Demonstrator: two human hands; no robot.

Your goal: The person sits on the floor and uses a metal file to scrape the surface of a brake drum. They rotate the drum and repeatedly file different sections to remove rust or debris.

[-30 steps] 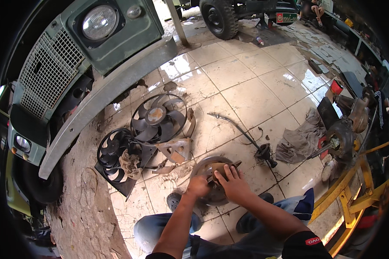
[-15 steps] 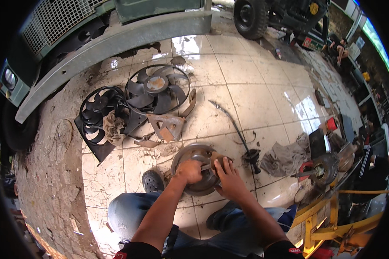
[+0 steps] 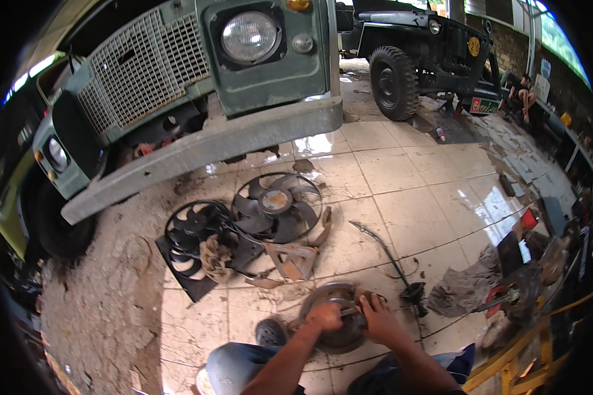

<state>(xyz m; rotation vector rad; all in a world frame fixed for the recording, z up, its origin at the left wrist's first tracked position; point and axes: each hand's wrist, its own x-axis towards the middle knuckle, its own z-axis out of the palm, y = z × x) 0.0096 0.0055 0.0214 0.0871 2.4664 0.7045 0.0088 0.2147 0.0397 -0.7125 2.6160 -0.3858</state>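
Observation:
A round, dull metal drum-like part [image 3: 335, 343] lies on the tiles between my feet. Over it, my left hand [image 3: 325, 317] is closed round a short metal bar [image 3: 350, 310], most of it hidden in the fist. My right hand [image 3: 379, 320] lies with fingers stretched and spread on a brown curved piece [image 3: 362, 296] at the drum's right side. What sits under my right palm is hidden. The bar's far end points toward that brown piece.
Ahead left lie two black fans [image 3: 275, 203], a crumpled rag [image 3: 215, 258] and a rusty triangular bracket [image 3: 291, 261]. A lever rod [image 3: 392, 260] and a grey cloth [image 3: 464, 286] lie right, near a yellow frame [image 3: 520, 359]. A green vehicle's bumper [image 3: 211, 155] spans behind.
My view has tipped upward, bringing in more of both vehicles and shifting the floor things lower and rightward. Both hands stay at the drum, with little visible change in their grip.

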